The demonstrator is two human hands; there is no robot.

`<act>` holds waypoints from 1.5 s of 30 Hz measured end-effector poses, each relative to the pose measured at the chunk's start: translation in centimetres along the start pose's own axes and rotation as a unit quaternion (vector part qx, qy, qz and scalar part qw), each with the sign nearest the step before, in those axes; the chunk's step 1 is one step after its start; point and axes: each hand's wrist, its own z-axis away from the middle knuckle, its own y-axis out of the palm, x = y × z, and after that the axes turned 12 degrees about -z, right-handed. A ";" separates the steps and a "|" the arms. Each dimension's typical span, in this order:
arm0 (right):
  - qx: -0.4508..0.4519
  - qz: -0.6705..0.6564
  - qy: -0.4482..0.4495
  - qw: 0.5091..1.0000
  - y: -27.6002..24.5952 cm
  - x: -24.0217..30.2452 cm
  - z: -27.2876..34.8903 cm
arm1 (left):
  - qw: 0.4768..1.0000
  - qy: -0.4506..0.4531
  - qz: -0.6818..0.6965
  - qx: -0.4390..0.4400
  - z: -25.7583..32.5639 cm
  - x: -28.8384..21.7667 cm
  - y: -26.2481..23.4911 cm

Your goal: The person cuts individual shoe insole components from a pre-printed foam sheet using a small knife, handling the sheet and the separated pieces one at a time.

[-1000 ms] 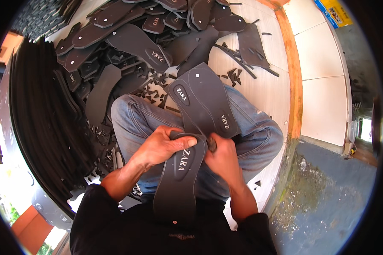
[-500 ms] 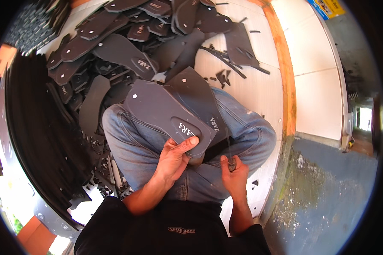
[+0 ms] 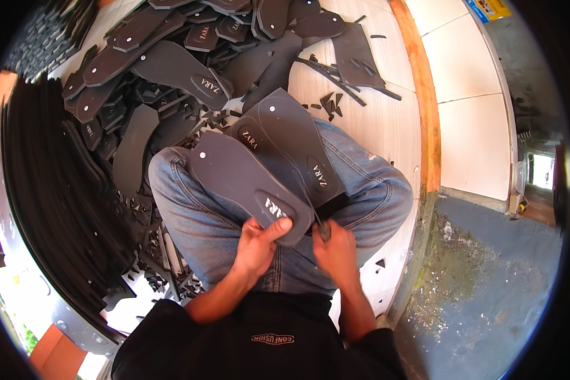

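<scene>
Left hand point(image 3: 258, 244) clamped on dark grey foam sole cutout point(image 3: 247, 183); right hand point(image 3: 335, 248) closed, contents unclear. 2 lap soles point(image 3: 297, 149) could be knocked off.

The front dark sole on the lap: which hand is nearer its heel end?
Left. The left hand grips the front sole at its heel, thumb on top. The right hand sits just beside that edge, pinching a small dark piece.

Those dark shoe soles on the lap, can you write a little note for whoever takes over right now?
Left hand: grips the heel end of the front sole, thumb on top.
Right hand: pinches a small dark piece at the sole's edge; what it is cannot be told.
Two more soles lie stacked on the jeans behind it.
A heap of cut soles and scraps covers the floor ahead.
How many are finished cannot be told.
</scene>
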 end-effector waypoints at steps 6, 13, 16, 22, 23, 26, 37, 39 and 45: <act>0.111 -0.462 0.290 0.831 -0.7 1.9 -2.9 | 0.998 -0.024 -0.052 -0.002 1.7 1.0 -2.1; 0.234 -0.415 0.189 0.859 0.4 0.8 3.4 | 0.988 0.030 -0.054 -0.142 -2.4 -8.6 -7.0; 0.243 -0.416 0.173 0.859 0.5 0.2 5.6 | 0.965 0.075 -0.206 -0.145 -3.1 -8.7 -8.8; 0.095 -0.211 0.090 0.969 -1.3 -1.1 4.7 | 0.976 0.000 -0.202 -0.084 -1.1 -10.1 -6.3; 0.072 -0.163 0.064 0.982 -1.2 -0.2 3.9 | 0.979 0.004 -0.194 -0.060 -0.4 -9.1 -5.8; 0.088 -0.078 0.024 0.993 -0.8 0.6 2.5 | 0.986 -0.011 -0.168 -0.008 0.4 -9.1 -4.1; 0.122 -0.049 -0.009 0.991 -0.5 2.9 0.4 | 0.963 -0.050 -0.259 0.064 0.7 -9.8 -2.7; 0.112 -0.057 -0.057 0.990 0.1 3.9 -1.9 | 0.954 -0.039 -0.281 0.095 0.6 -10.0 -2.6; 0.156 -0.331 0.103 0.925 0.3 4.3 -6.7 | 0.947 -0.037 -0.300 0.107 0.1 -9.1 -2.1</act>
